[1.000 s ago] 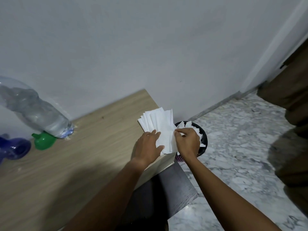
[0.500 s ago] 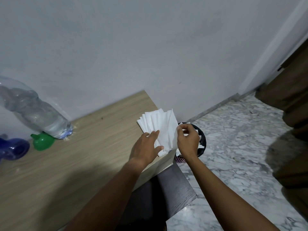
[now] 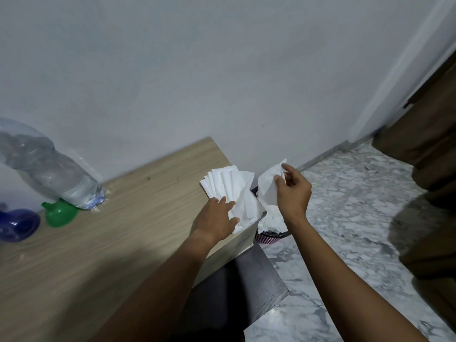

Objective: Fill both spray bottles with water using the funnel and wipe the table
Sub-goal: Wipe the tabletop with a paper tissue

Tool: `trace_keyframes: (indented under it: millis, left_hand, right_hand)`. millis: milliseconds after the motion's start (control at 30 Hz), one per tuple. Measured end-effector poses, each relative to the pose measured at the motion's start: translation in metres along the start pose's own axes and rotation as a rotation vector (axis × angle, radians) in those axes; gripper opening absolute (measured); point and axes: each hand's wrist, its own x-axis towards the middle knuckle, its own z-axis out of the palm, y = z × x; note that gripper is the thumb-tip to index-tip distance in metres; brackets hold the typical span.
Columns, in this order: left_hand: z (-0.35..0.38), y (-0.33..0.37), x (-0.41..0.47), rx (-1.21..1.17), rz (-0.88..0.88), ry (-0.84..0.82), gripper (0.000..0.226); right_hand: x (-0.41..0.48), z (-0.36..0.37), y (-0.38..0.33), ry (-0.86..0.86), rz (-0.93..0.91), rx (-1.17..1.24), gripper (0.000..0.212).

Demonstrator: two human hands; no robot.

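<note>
One tissue [image 3: 270,186] pinched in right hand [image 3: 293,196] (left hand [image 3: 217,218] flat)

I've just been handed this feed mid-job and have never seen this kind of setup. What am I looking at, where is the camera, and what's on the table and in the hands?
There is no machine here: a person works with two bare hands, and the single picture comes from a wide-angle camera on their head, looking forward and down.

The left hand presses down on a fanned stack of white tissues at the corner of the wooden table. The right hand holds one separate tissue pinched in its fingers, off the table's edge and above a small bin on the marble floor that already has crumpled white paper in it.

At the far left of the table stand a clear water bottle, a green funnel and part of a blue bottle.
</note>
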Motion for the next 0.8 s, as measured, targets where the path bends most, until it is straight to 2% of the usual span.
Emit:
trace_keyframes:
  millis: [100, 233, 400, 567, 800]
  left_hand:
    - [0.0, 0.002, -0.002, -0.005, -0.001, 0.006, 0.052]
    - [0.0, 0.003, -0.007, -0.028, -0.01, -0.015, 0.056]
    - [-0.007, -0.022, -0.027, -0.062, -0.01, 0.186, 0.054]
    - [-0.018, -0.095, -0.075, -0.125, -0.192, 0.248, 0.053]
    - [-0.035, -0.232, -0.199, -0.313, -0.634, 0.346, 0.052]
  right_hand:
    - [0.004, -0.006, -0.022, -0.061, -0.018, 0.036, 0.028]
    - [-0.002, -0.002, -0.045, -0.129, -0.08, 0.085, 0.014]
    - [-0.026, 0.029, -0.054, -0.245, -0.114, 0.079, 0.015]
    - [-0.073, 0.091, -0.04, -0.427, -0.103, 0.001, 0.017]
    - [-0.189, 0.213, -0.013, -0.743, -0.164, -0.135, 0.014]
